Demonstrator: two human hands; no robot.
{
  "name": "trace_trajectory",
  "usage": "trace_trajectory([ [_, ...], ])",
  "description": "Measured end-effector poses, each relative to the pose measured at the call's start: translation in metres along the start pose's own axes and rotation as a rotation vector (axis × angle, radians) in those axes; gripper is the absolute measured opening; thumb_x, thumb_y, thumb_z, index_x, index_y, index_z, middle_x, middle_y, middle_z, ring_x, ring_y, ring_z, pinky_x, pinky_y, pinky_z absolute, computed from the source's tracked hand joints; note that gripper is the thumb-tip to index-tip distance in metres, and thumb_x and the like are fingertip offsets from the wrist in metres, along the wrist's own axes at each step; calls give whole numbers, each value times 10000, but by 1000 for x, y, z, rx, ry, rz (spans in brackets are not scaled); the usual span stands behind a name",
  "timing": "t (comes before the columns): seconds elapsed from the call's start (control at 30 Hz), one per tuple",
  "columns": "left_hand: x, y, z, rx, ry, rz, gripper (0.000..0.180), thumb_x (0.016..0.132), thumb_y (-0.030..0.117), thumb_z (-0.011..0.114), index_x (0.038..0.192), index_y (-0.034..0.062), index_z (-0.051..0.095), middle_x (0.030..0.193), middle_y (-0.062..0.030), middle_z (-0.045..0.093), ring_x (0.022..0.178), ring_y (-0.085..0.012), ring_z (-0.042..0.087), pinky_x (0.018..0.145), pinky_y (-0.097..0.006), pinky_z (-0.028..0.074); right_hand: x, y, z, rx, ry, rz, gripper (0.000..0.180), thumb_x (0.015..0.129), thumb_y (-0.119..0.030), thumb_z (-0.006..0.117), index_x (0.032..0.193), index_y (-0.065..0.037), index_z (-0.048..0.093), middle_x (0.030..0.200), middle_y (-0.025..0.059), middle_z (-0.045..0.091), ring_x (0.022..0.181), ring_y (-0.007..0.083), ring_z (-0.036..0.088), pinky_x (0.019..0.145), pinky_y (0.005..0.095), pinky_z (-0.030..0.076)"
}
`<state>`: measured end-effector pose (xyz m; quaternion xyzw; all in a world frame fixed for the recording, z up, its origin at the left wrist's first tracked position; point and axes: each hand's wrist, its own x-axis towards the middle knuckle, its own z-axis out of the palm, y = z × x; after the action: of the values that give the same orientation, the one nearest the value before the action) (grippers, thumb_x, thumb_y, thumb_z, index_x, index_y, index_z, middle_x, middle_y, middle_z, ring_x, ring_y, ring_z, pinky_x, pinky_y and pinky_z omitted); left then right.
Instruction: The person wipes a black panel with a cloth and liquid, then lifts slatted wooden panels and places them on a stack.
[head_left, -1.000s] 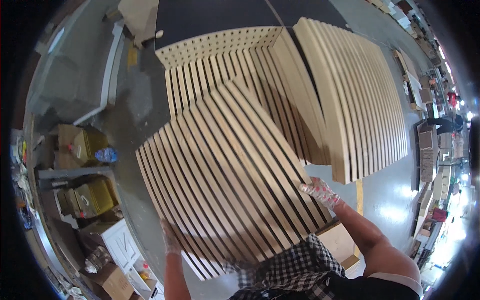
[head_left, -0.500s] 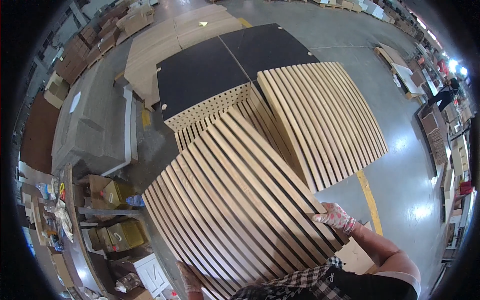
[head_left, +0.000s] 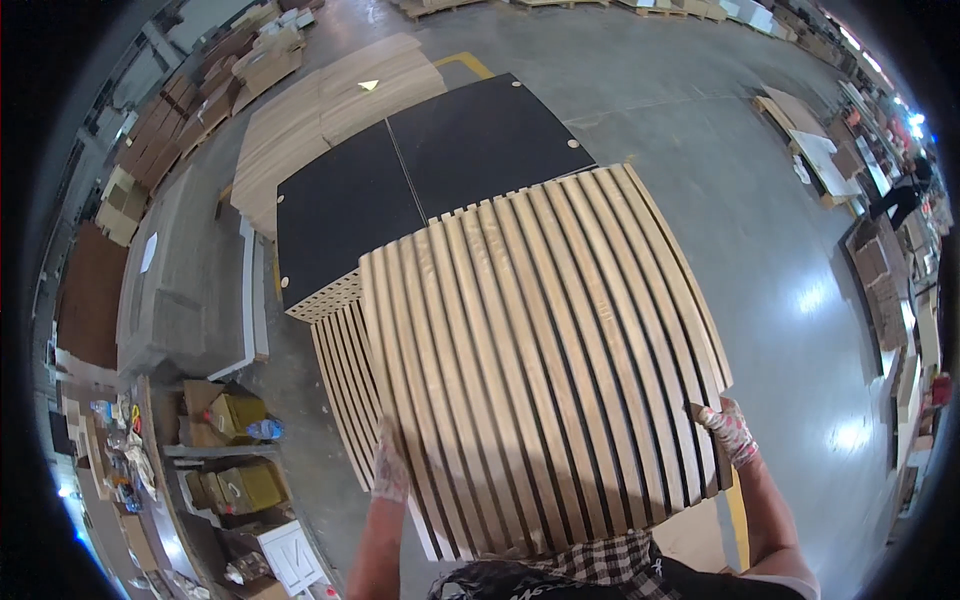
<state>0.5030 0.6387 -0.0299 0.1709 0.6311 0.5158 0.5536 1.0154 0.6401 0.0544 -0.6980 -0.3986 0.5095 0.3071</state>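
Note:
A large slatted wooden panel (head_left: 530, 370), pale slats with dark gaps between, spans the space in front of me. My gloved left hand (head_left: 391, 472) is closed on its left edge, the fingers partly hidden by the wood. On the right edge, near the close corner, my gloved right hand (head_left: 732, 434) grips with the thumb on top. The panel covers most of the slatted pieces below. At its left, another slatted wooden surface (head_left: 338, 365) shows.
Black panels (head_left: 490, 130) with pale corner dots lie beyond, above a perforated edge. Farther back are large wooden sheets (head_left: 290, 120). At left stand a wrapped grey stack (head_left: 185, 290) and a shelf with yellow canisters (head_left: 250, 487). A person (head_left: 900, 188) stands far right.
The held panel has swung from a slant to nearly square and shifted right, now covering the right slatted stack. Both hands moved with it, the left one forward along the edge.

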Motion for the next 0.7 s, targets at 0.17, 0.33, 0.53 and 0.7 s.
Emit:
trace_trajectory([
  [0.17,17,41,117,-74,-22,-155,549,869,460,404,1207,28,424,1167,-111,467,1016,-199,486,859,-342,419,46,9,-47,129,132,50,690,625,-465,728,1027,63,539,868,86,598,816,171,556,786,306,429],
  [0.33,64,4,116,37,-8,-241,773,810,606,367,1314,28,269,1272,-150,368,1126,-264,391,939,-399,322,88,-16,-58,111,-51,123,727,645,-490,696,1063,69,493,898,93,577,810,161,541,744,313,440],
  [0.53,53,19,140,-16,75,-432,655,870,500,331,1320,29,266,1315,-182,318,1174,-285,359,972,-367,299,122,20,-75,-40,59,163,755,667,-542,657,1085,58,471,929,110,560,924,177,513,809,324,416],
  [0.7,44,66,108,852,-192,241,386,866,257,443,1164,13,432,1139,-144,495,1018,-241,486,868,-312,385,134,-29,-107,-878,146,-417,264,830,-233,547,797,28,560,684,123,584,627,170,567,584,281,460],
])
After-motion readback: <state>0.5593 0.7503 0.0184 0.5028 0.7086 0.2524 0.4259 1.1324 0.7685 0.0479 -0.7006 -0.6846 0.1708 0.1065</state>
